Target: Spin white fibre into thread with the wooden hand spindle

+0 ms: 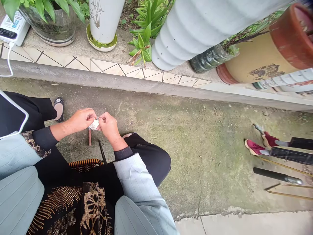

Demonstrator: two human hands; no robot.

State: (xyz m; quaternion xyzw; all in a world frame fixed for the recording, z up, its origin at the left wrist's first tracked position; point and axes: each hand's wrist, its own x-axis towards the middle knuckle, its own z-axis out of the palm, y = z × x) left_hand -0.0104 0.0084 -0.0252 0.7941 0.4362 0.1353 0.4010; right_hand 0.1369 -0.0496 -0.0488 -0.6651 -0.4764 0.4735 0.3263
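**White wad point(94, 124) pinched over concrete ground point(195, 137)**

The white wad is held up at knee height, its material too small to be told. It is gripped from both sides, the left hand point(79, 120) and right hand point(109, 126) being closed on it at the fingertips – no gap is left. A short wooden stick point(89, 137) and a slim black rod point(102, 151) are seen just below. Red shoes point(254, 147) worn by another person are seen well off to the right.

Mossy concrete ground point(207, 147) below a tiled ledge point(105, 70) with potted plants point(141, 42) along its top
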